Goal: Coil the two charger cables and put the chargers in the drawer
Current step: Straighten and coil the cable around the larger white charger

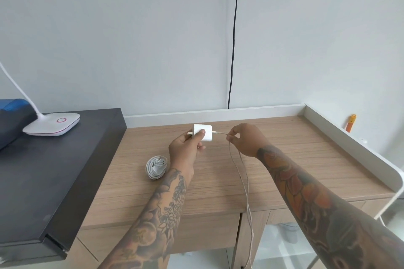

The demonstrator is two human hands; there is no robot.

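Observation:
My left hand holds a white charger block above the wooden desk, its prongs pointing left. My right hand pinches that charger's thin cable a short way from the block. From there the cable hangs in a long loop over the desk's front edge, past the drawer front. A second white charger, with its cable wound around it, lies on the desk just left of my left wrist.
A black table adjoins the desk on the left and carries a white lamp base and a dark blue object. A black cord runs down the wall. The desk has a white raised rim; an orange item stands beyond it.

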